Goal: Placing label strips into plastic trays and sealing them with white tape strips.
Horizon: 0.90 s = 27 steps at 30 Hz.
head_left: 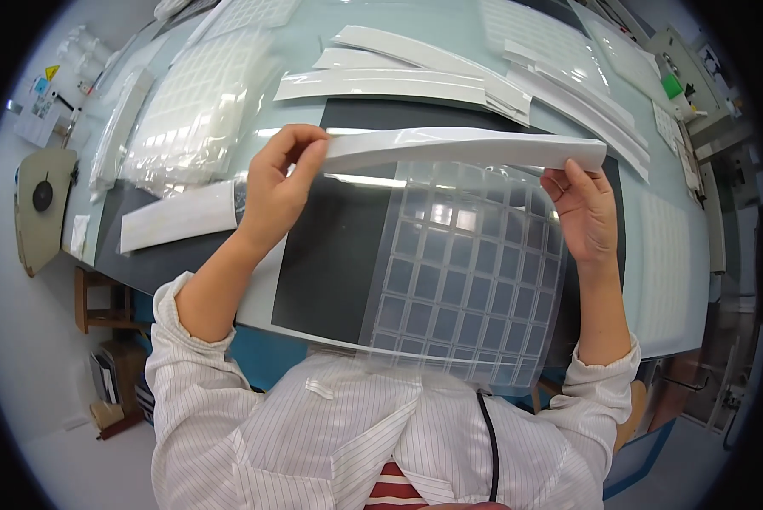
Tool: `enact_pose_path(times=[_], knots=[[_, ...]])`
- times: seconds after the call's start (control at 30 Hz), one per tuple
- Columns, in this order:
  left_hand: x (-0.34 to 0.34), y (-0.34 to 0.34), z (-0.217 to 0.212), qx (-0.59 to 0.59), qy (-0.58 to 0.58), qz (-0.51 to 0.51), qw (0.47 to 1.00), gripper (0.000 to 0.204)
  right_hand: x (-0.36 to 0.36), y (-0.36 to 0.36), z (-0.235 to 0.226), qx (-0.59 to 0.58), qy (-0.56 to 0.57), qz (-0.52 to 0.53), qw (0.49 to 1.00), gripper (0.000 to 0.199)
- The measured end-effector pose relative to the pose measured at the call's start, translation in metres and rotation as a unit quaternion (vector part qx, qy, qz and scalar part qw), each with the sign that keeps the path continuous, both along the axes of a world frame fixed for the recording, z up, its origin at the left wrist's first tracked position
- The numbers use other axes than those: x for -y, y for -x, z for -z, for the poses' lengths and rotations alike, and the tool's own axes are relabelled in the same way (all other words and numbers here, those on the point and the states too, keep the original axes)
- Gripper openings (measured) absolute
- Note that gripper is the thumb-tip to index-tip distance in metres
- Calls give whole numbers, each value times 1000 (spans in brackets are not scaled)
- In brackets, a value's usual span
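A clear film sheet printed with a grid of pale squares hangs over the dark mat at the picture's centre, its top edge joined to a long white backing strip at 12 o'clock. The left hand pinches the strip's end at 10 o'clock between thumb and fingers; the right hand, at 2 o'clock, grips the other end (fingers curled behind). More white strips lie beyond at 12 o'clock, bagged grid sheets at 10 o'clock.

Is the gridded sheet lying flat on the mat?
No, the gridded sheet hangs from both hands, left hand and right hand, above the mat.
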<state>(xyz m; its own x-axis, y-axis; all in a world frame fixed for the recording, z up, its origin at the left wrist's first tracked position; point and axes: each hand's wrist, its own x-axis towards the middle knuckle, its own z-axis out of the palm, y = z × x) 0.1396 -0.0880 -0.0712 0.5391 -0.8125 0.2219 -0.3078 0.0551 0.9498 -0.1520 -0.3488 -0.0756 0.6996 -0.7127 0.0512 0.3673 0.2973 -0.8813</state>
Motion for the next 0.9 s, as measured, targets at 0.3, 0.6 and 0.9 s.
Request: enact_pose_path(times=[0.3,0.6,0.9], knots=[[4,-28,-4,161,83,-146,973,13,-27,-4,-10,-54,89,-37,994,22],[41,48,-51,532,122,4,838,33,-41,-12,-6,-100,4,-13,995,26],[113,97,-20,408,85,152,896,31,-46,-11,0,-38,1,-58,998,26]])
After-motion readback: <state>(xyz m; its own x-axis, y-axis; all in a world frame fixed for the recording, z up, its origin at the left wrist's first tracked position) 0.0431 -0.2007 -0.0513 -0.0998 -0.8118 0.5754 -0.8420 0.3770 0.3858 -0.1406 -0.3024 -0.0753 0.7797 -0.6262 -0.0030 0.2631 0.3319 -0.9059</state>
